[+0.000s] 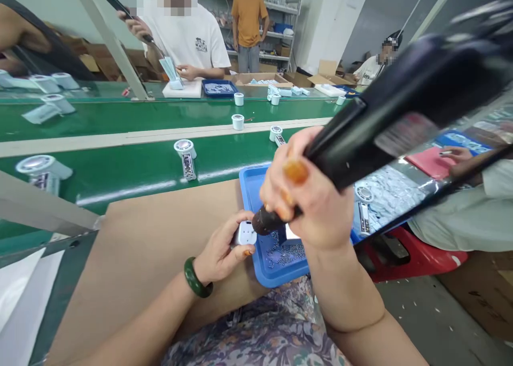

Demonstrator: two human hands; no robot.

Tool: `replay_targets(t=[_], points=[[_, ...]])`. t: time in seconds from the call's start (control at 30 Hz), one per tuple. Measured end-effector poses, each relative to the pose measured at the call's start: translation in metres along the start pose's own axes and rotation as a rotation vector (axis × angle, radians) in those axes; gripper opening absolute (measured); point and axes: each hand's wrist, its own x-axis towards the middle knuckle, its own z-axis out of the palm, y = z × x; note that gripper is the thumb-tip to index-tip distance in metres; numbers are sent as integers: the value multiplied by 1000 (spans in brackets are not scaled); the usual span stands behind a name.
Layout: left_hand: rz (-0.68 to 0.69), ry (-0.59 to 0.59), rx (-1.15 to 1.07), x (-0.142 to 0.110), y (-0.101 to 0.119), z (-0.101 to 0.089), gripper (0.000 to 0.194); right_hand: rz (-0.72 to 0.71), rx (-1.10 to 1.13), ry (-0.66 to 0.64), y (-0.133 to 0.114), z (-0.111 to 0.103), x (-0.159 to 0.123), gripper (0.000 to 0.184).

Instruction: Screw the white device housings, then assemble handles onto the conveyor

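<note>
My right hand (310,195) is closed round the black body of an electric screwdriver (401,109), whose tip points down at a small white part (245,232). My left hand (220,251) pinches that white part at the left edge of a blue tray (250,187). A green bangle sits on my left wrist. Several small screws (285,252) lie in the tray near the screwdriver's tip.
A brown cardboard sheet (160,243) covers the bench in front of me. Beyond it runs a green conveyor belt (132,168) carrying small white fan units (185,151). A person (184,34) works across the belt; another person's arm (473,160) is at my right.
</note>
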Motion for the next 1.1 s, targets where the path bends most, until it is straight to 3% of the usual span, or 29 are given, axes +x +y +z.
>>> replay_targets(t=[0.13, 0.3, 0.43, 0.6, 0.73, 1.1], points=[[70, -35, 6, 0, 0, 0, 48, -79, 311, 95, -8, -30, -8, 28], [77, -33, -33, -1, -8, -2, 43, -228, 113, 308, -22, -78, -43, 30], [79, -20, -50, -2, -18, -7, 38, -269, -67, 418, -13, -95, -56, 29], [77, -23, -93, 0, -21, -8, 37, -298, -109, 357, 0, -97, -54, 17], [87, 3, -117, 1, -17, -7, 35, -266, -165, 351, 7, -95, -51, 24], [91, -28, -126, 2, -18, -8, 34, 24, -287, 303, 19, -82, -34, 24]])
